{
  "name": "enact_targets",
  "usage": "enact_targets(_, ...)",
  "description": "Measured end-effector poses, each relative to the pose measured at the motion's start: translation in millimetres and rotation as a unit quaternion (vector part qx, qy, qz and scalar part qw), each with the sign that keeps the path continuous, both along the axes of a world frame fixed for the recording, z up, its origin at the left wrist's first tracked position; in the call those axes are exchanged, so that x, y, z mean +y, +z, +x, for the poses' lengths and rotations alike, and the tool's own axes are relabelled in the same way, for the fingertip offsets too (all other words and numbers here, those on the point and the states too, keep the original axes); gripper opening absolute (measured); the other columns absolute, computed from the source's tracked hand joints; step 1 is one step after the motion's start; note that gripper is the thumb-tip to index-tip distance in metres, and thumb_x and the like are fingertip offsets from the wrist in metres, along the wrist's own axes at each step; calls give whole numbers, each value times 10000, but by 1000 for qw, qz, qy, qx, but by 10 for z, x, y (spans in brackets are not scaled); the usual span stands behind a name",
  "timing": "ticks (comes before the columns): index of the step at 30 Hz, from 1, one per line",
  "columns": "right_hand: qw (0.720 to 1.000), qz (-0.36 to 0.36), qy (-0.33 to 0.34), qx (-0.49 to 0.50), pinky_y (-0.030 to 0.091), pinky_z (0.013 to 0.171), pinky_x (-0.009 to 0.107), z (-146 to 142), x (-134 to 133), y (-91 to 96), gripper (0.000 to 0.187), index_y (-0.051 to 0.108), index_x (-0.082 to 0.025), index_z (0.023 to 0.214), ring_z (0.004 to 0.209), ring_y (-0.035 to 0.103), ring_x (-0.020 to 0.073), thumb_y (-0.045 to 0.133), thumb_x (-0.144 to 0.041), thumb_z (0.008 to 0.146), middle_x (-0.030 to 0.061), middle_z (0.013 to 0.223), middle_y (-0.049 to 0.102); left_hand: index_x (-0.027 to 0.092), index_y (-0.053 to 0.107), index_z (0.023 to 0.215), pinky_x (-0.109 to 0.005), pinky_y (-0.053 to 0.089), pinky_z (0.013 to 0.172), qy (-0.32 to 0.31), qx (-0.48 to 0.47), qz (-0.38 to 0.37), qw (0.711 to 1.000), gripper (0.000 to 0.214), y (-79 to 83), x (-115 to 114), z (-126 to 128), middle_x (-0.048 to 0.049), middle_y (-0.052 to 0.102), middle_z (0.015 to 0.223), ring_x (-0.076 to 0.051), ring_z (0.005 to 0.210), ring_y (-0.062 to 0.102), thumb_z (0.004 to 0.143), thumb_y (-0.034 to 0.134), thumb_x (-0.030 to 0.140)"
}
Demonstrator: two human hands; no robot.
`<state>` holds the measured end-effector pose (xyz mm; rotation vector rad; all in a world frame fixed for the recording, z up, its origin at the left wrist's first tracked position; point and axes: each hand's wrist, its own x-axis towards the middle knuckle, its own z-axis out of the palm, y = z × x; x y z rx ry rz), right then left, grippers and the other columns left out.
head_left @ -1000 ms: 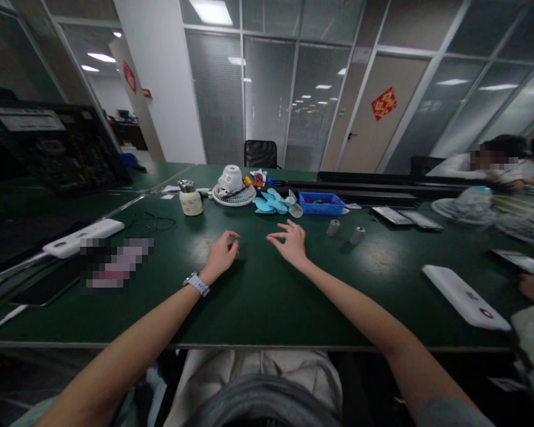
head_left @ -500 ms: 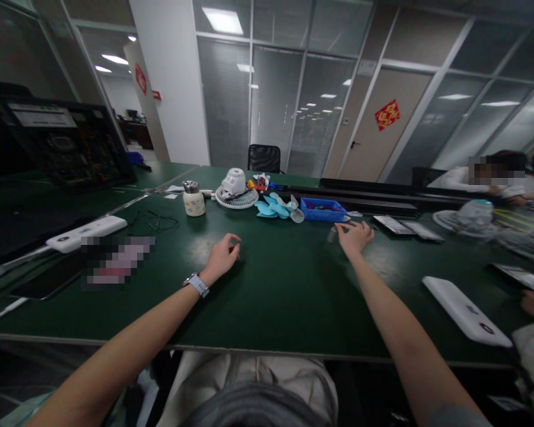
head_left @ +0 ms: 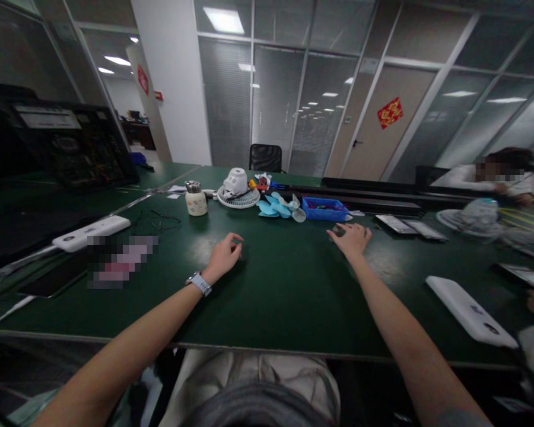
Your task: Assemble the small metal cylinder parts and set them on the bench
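Note:
My right hand (head_left: 355, 239) reaches over the green table, with thumb and fingers closed around a small grey cylinder (head_left: 337, 230). The fingers partly cover the cylinder, so its exact kind is unclear. My left hand (head_left: 225, 256), below a watch on the wrist, rests at the table with loosely curled fingers. Its fingers stand apart and nothing shows in them. Beyond the right hand sits a blue bin (head_left: 324, 209) with small coloured pieces inside. Light-blue fan blades (head_left: 273, 206) lie to its left, and a white fan body with its grille (head_left: 237, 193) is farther left.
A cream bottle (head_left: 196, 201) stands past my left hand. White power banks lie left (head_left: 93, 232) and right (head_left: 469, 311). Flat devices (head_left: 396, 225) lie beyond my right hand. An opened black computer case (head_left: 66, 142) stands far left. Other people sit at the right.
My right hand has shifted slightly; the grey cylinder, earlier below the fingertips, now lies between thumb and fingers. My left hand stays almost in place. The view has moved a little.

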<state>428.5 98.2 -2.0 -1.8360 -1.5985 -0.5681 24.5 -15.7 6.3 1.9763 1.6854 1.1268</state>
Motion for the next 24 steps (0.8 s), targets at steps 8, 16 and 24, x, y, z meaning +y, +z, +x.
enact_targets(8, 993, -27, -48, -107, 110, 1024, 567, 115, 24, 93, 396, 680, -183, 1079, 1240, 276, 322, 564, -442, 803, 148, 1189, 579, 209, 549, 1032, -272, 428, 617, -5, -1, 8, 1000, 231, -35, 21, -16, 20, 664, 644, -169, 609, 635, 855, 459, 327)
enact_targets(16, 994, 15, -45, -103, 171, 1013, 471, 191, -208, 3, 514, 520, -185, 1271, 1237, 345, 304, 551, -432, 822, 152, 1280, 515, 213, 551, 1027, -269, 418, 610, -17, 14, 6, 1000, 223, -48, 18, 8, 22, 664, 646, -164, 607, 628, 864, 449, 327)
enact_targets(24, 996, -47, -63, 47, 283, 904, 414, 382, -360, -138, 550, 375, -144, 1303, 978, 568, 286, 505, -398, 833, 174, 1094, 622, 211, 541, 1056, -280, 427, 625, -16, 30, 1, 999, 247, -50, 27, 46, 23, 673, 645, -176, 625, 638, 861, 450, 332)
